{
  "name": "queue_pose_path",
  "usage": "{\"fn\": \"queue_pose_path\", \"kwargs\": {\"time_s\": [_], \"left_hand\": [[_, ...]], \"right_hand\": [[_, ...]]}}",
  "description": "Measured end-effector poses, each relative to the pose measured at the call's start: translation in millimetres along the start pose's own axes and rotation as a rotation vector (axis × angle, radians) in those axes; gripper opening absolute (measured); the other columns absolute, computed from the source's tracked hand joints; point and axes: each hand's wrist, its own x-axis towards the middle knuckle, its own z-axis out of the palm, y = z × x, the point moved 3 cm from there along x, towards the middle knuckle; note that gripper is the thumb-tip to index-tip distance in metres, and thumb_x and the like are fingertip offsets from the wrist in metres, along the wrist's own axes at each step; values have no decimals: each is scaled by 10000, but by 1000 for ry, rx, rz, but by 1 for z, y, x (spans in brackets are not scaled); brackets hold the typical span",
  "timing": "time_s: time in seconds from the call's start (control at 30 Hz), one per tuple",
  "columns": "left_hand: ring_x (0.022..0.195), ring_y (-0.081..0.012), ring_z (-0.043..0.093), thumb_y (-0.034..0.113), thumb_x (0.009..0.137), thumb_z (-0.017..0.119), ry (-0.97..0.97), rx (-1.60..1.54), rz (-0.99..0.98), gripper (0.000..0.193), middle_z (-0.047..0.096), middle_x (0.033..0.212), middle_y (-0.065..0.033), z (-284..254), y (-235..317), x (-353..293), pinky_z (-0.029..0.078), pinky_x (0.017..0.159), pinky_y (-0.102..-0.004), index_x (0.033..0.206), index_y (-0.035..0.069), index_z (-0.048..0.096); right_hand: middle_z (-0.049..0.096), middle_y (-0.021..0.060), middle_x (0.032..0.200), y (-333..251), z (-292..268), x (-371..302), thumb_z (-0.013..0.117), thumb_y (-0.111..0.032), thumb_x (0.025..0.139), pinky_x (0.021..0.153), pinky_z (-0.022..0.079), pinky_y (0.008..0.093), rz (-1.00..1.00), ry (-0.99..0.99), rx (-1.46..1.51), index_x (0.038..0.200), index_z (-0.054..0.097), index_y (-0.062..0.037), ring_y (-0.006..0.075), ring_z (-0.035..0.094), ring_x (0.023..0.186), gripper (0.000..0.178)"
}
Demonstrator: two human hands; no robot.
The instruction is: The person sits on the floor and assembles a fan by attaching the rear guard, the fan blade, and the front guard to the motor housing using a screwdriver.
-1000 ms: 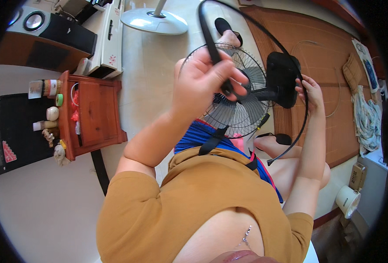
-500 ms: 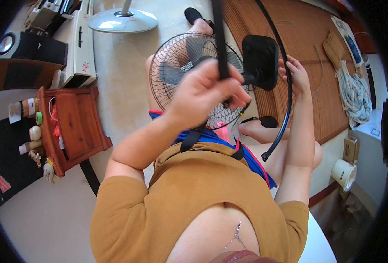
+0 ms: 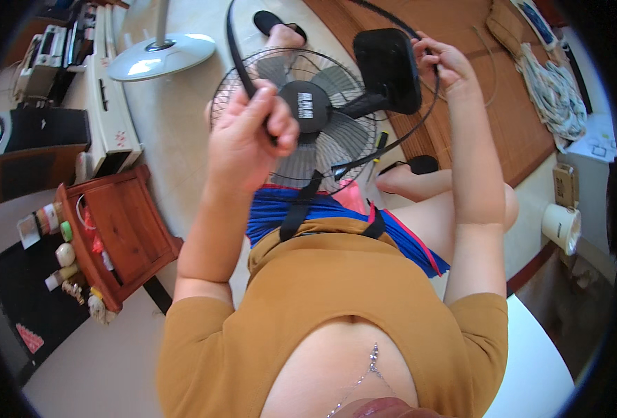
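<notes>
My left hand (image 3: pixel 252 129) is closed around one stretch of a thin black hoop-like strip (image 3: pixel 236 49). Over on the right, my right hand (image 3: pixel 448 64) pinches the same strip, which curves out of the top of the picture between the hands. One loose end of it hangs down in front of the fan. Between my legs lies the black wire-guarded fan (image 3: pixel 307 104) with dark grey blades and a round black hub. From it a short black neck runs to a rounded black square part (image 3: pixel 390 73), just left of my right hand.
At left are a wooden cabinet (image 3: pixel 130 240), a speaker (image 3: pixel 47 132) and a white round stand base (image 3: pixel 162 57). A black and yellow handle (image 3: pixel 381 145) shows beside the fan. Right are a brown mat (image 3: pixel 510 139), patterned cloth (image 3: pixel 549 90) and a white bucket (image 3: pixel 561 228).
My left hand has moved left and slightly down with the strip, baring the fan's hub. The right hand has moved up and slightly left; the strip's loose end has swung left, across the fan.
</notes>
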Motion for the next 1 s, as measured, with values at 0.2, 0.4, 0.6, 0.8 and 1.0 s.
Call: {"fn": "queue_pose_path", "kwargs": {"time_s": [0.2, 0.4, 0.6, 0.8, 1.0], "left_hand": [[654, -179, 564, 170, 967, 450, -7, 168, 74, 80, 535, 734, -72, 6, -5, 3, 459, 447, -253, 984, 93, 466], [723, -177, 602, 149, 935, 513, -15, 51, -7, 119, 573, 818, -84, 3, -13, -1, 533, 509, -296, 1013, 93, 442], [795, -186, 611, -87, 749, 650, -3, 93, -2, 433, 554, 898, -78, 4, -21, -1, 585, 662, -361, 1057, 94, 406], [861, -201, 603, -134, 762, 601, -28, -27, 83, 443, 540, 925, -92, -4, -15, 2, 593, 695, -386, 1078, 110, 409], [895, -235, 583, -164, 761, 577, -155, 82, 312, 469, 512, 939, -104, -13, -15, 3, 585, 704, -393, 1096, 118, 410]], "right_hand": [[577, 142, 921, -20, 40, 7, 517, -43, 918, 419, 396, 114, -105, 31, -48, 1123, 498, 8, 114, 593, 724, 213], [598, 132, 857, -37, 9, 58, 518, -52, 921, 425, 404, 108, -201, 19, -151, 1066, 543, 55, 134, 610, 739, 182], [617, 127, 883, -21, 19, 68, 519, -65, 919, 488, 479, 129, -265, 191, -165, 1082, 540, 62, 147, 622, 730, 207], [624, 217, 961, 9, 98, 8, 435, -211, 936, 702, 569, 392, -57, -186, 152, 1085, 488, 87, 310, 636, 892, 337], [605, 145, 996, 35, 144, -109, 472, -217, 939, 632, 499, 283, -227, -74, 72, 1135, 485, 75, 221, 599, 809, 352]]}}
